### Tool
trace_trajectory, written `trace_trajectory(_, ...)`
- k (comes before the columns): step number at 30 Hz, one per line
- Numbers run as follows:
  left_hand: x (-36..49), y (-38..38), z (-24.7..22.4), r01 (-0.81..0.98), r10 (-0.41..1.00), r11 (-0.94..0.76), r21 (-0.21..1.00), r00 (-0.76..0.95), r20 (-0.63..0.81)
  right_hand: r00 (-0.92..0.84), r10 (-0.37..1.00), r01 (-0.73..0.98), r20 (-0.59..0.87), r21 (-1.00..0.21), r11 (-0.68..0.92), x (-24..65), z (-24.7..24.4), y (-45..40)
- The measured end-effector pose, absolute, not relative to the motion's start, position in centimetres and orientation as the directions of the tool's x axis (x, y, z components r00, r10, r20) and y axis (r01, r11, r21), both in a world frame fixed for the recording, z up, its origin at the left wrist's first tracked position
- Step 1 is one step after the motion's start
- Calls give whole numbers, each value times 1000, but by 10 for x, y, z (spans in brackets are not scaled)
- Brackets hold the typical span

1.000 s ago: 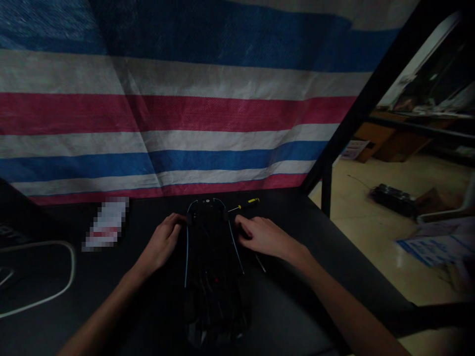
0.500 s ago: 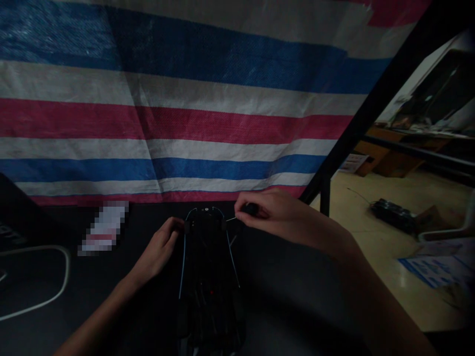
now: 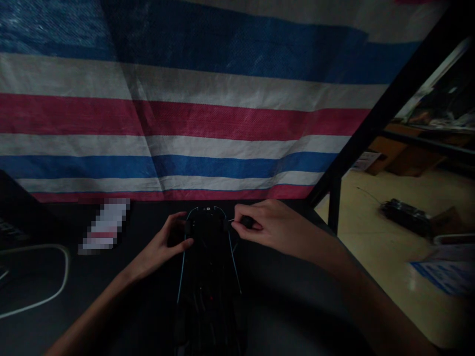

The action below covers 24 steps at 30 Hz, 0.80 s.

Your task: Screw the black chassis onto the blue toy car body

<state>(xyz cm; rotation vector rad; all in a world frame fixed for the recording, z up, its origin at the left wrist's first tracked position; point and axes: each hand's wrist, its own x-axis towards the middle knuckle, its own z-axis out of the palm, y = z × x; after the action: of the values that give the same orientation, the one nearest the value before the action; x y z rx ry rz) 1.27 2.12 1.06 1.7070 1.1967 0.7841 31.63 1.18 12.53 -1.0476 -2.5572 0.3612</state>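
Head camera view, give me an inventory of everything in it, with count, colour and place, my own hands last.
Toy car: one, black with blue edging, centre
Screwdriver: one, black handle end showing, in the right hand
Thin rod: one, greyish, right of the car
Table: one, dark, under the car
Blurred item: one, white and red, table's left
Cable: at least one, white, left
Striped sheet: one, blue, white and red, behind the table
Frame: one, black, right
Floor: one, tan, right
Device: one, black, on the floor
Left hand: one, bare, at the car's left edge
Right hand: one, bare, around the screwdriver
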Motion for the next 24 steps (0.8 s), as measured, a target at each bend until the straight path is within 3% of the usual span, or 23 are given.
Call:
trace_trajectory(18, 8, 25, 2, 381, 937, -164, 910, 348, 24, -684, 700, 619, 207, -344, 706, 310, 125, 1)
trace_trajectory(24, 8, 27, 1, 392, 934, -166, 905, 357, 16, -561, 775, 797, 292, -61, 600, 299, 112, -2)
